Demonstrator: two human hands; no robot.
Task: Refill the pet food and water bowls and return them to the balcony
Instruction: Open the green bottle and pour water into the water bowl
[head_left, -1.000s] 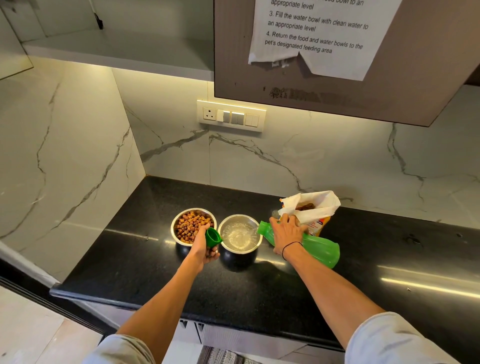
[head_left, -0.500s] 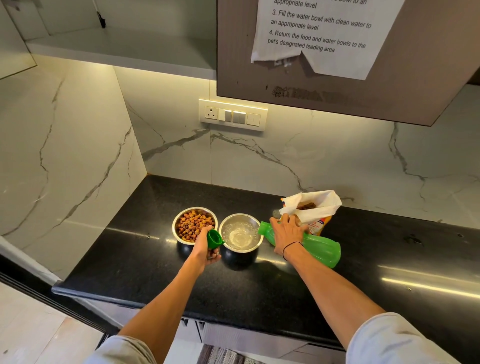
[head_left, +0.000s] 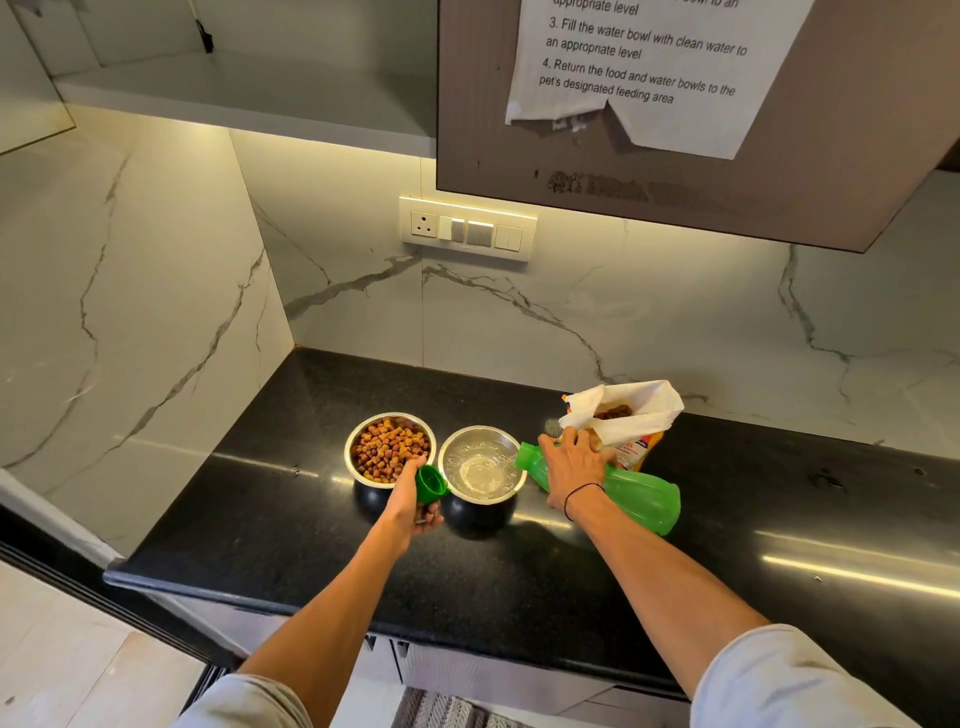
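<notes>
Two steel bowls (head_left: 389, 449) stand on the table (head_left: 270, 519); left hand (head_left: 413, 506) still grips one green cap (head_left: 430, 483); right hand (head_left: 574, 465) still clasps one tipped green bottle (head_left: 639, 496); nothing has shifted.

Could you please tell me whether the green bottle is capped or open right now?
Open: the green bottle lies tipped toward the water bowl, and the left hand holds its cap.

1. A paper sheet (head_left: 639, 67) on the cabinet door (head_left: 779, 197) reads "3. Fill the water bowl with clean water to an appropriate level".
2. Below that: "4. Return the food and water bowls to the pet's designated feeding area".
3. The food bag's (head_left: 636, 449) print is too small to read.
</notes>
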